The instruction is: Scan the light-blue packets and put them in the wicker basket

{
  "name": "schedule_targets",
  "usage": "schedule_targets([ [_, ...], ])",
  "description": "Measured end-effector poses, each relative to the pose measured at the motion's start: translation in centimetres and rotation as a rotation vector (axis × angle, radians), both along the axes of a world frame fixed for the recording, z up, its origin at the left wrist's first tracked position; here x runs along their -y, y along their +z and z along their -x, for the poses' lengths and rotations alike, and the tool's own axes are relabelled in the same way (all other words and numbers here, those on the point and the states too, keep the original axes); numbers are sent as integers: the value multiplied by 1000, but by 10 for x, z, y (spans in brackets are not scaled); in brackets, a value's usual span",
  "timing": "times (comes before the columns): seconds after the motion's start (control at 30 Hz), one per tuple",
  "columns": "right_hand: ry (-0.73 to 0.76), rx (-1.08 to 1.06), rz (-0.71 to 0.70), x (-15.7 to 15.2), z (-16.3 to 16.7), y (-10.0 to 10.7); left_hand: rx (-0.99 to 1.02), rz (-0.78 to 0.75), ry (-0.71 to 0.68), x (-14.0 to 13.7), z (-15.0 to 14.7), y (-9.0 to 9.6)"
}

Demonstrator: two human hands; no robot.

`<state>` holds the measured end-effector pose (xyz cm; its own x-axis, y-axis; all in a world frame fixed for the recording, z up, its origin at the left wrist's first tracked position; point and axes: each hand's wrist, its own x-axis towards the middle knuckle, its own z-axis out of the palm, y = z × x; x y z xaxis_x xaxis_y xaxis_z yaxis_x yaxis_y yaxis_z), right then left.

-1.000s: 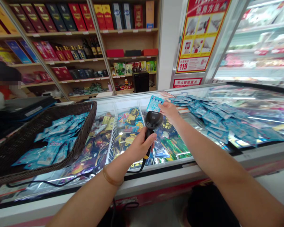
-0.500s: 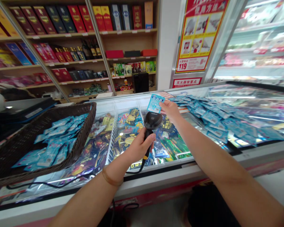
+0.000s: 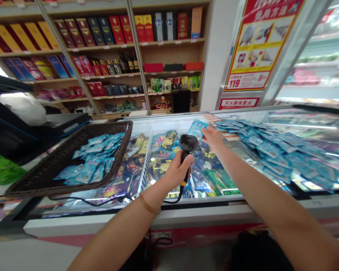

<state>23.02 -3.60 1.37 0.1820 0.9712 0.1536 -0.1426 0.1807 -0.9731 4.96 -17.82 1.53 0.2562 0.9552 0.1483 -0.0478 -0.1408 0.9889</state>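
My left hand (image 3: 178, 169) is wrapped round the handle of a black barcode scanner (image 3: 188, 143), its head upward and its cable trailing down. Just beyond the scanner head, my right hand (image 3: 213, 138) pinches a flat blue packet (image 3: 197, 129) by its right edge. Part of the packet is hidden by my fingers. To the right, a large heap of similar blue packets (image 3: 274, 148) lies on the freezer's glass top. More blue packets (image 3: 94, 156) lie in a dark brown woven basket (image 3: 73, 137) on the left.
A chest freezer (image 3: 203, 214) full of colourful packaged goods lies under my hands. The scanner's black cable (image 3: 96, 201) runs along its front. Green packaging (image 3: 2, 167) is at the far left. Shelves with boxes (image 3: 107, 47) and bottles stand behind, beside a red and yellow poster (image 3: 260, 52).
My view has swung to the left, so everything sits further right in the picture. The blue packet has tilted in my right hand, while the scanner stays in my left.
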Motion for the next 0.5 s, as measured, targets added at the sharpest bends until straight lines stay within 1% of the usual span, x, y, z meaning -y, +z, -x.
schedule_targets([
  [0.07, 19, -16, 87, -1, 18, -1, 103, 42, 157, 1, 8, 11],
  [0.13, 90, -19, 162, -2, 43, 2, 184, 70, 291, 5, 24, 26],
  [0.23, 209, -26, 206, -3, 90, 16, 254, 25, 450, 14, 63, 51],
  [0.33, 342, -72, 208, -6, 150, 38, 323, -48, 608, 27, 109, 70],
  [0.4, 421, -108, 216, -7, 192, 53, 336, -63, 693, 35, 136, 77],
  [0.5, 532, -127, 191, -10, 250, 69, 327, -58, 762, 46, 163, 77],
])
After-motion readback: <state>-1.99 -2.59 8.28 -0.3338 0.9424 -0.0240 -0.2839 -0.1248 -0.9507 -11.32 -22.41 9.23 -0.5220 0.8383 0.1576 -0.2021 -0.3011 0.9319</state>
